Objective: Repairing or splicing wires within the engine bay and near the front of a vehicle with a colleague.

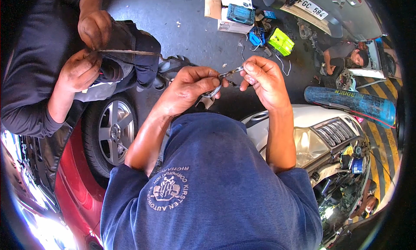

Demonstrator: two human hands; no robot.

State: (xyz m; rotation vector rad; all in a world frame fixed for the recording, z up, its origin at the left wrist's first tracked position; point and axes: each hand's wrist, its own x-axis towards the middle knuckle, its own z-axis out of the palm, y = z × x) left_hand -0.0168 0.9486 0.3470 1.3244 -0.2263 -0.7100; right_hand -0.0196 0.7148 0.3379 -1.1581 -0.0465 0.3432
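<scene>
Held a thin dark cable [230, 72] at the centre of the clock, strung between two bare hands. With the left hand [186, 88], on the 9 o'clock side, curled the fingers closed and pressed the thumb against the cable, leaving a loop below that thumb. With the right hand [268, 81], on the 3 o'clock side, pinched the cable farther along between thumb and forefinger and bent the remaining fingers loosely. Could not make out the cable's exact kind. Wore a dark blue shirt [229, 163] with a pale round emblem [168, 189], filling 6 o'clock. At 12 o'clock, saw on the dark floor [182, 46] a white box [234, 27] bearing a teal case [240, 15]; at 2, a lime-green case [281, 42] and, farther out, the rear of a silver vehicle [364, 18]. At 3, saw a person [342, 54] low to the floor; just past 3, a long, scuffed blue cylinder [346, 103]; between 4 and 5, the front of a white car [303, 115]. At 8, saw a silver spoked wheel [115, 131] beside a red car [82, 180]. At 9, saw a co-worker [34, 63] in dark sleeves, pinching a thin brownish strip [130, 52].
</scene>
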